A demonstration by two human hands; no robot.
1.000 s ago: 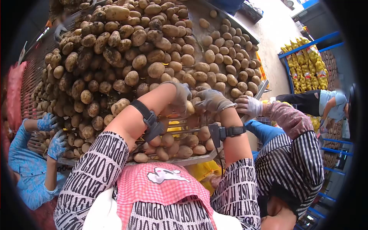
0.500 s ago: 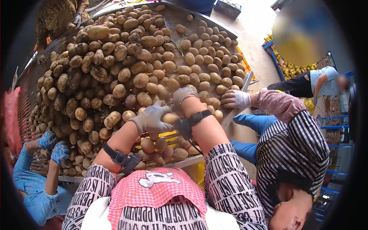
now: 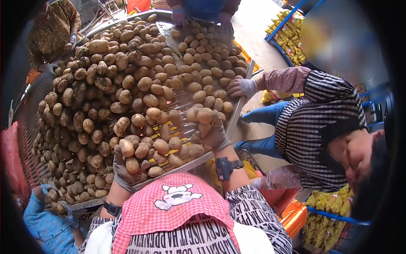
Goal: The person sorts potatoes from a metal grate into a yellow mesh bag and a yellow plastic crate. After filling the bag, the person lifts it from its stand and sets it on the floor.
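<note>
- My right hand (image 3: 213, 134), gloved, grips two potatoes (image 3: 200, 115), lifted just above the table's near edge (image 3: 198, 160), at about 4 o'clock of the heap.
- My left hand (image 3: 122, 168), gloved, is cupped shut around potatoes (image 3: 129, 155) at the pile's near rim, about 6 o'clock; its fingers are mostly buried, so I can't count what it holds.
- The big potato heap (image 3: 105, 84) hides most of the slatted table.
- A co-worker's gloved hand (image 3: 240, 88) rests on the rail at 3 o'clock.
- Another person's blue gloves (image 3: 53, 197), at 8 o'clock, are half cut off.
</note>
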